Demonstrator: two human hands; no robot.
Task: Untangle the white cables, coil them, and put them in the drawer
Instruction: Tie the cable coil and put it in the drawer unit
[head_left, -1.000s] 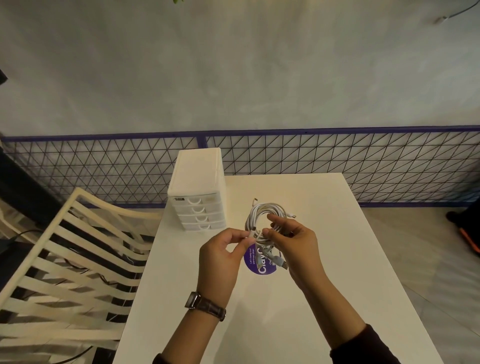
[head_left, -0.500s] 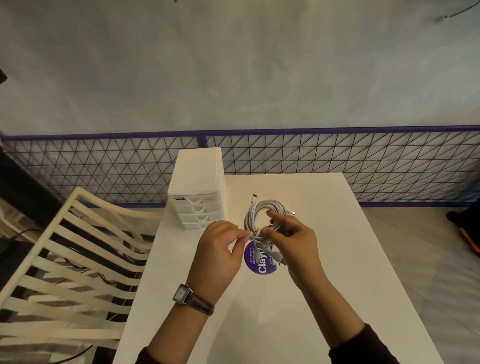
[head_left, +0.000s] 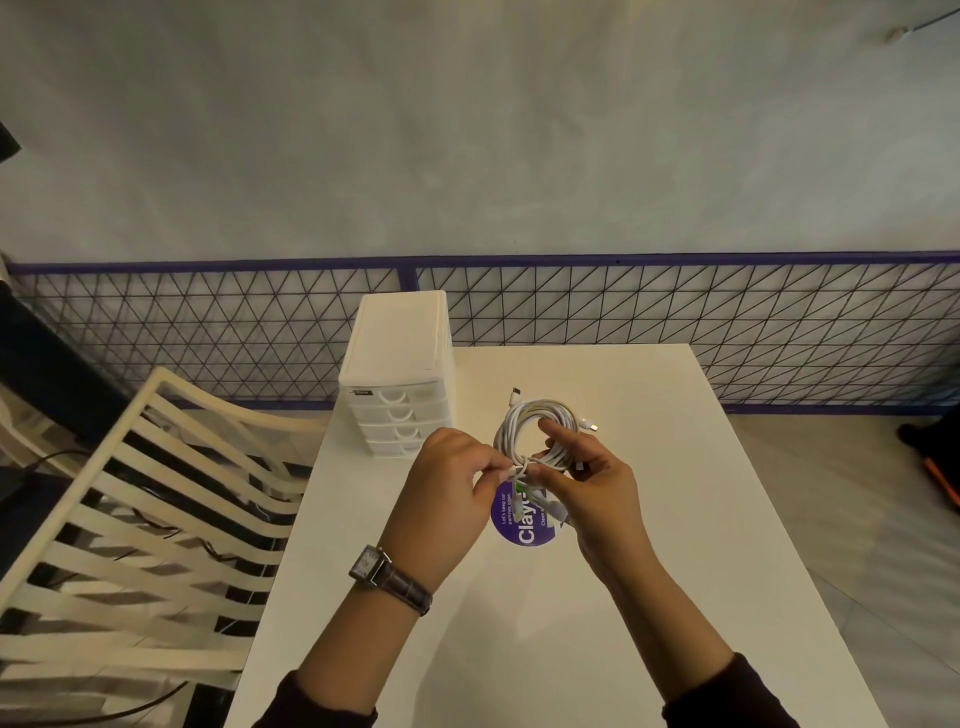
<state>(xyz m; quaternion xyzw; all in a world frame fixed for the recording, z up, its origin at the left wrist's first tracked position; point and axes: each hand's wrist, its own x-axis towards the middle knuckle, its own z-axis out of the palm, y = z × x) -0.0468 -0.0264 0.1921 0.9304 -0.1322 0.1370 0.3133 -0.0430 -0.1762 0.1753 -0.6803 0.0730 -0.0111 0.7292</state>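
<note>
Landmark: white drawer unit (head_left: 397, 379), standing at the far left part of the white table (head_left: 519, 649); four small drawers facing the camera, all pushed in.
White cables (head_left: 537, 431): held in the air above the table, just right of the drawer unit and nearer the camera than its front; wound into a loose loop, loose strands hanging from the lower edge.
Cable ends: one plug (head_left: 514, 393) sticking up at the top left of the loop, another plug (head_left: 591, 425) jutting out to the right, away from the drawer unit.
Left hand (head_left: 449, 499): closed narrow, thumb and forefinger pinched on a strand at the lower edge of the loop; below and slightly right of the drawer unit's front.
Right hand (head_left: 597, 499): gripping the bundle, thumb through the middle of the loop, other fingers curled under it; farther right of the drawer unit than the left hand, fingertips nearly meeting it at the pinch.
Wristwatch (head_left: 387, 577): on the left wrist, dark strap, rectangular face.
Purple sticker (head_left: 522, 525): round, flat on the table beneath the hands, partly hidden by the hanging strands.
Slatted chair (head_left: 130, 519): cream, left of the drawer unit, beside the table's edge.
Mesh fence (head_left: 675, 306): purple-framed, behind the drawer unit along the grey wall.
</note>
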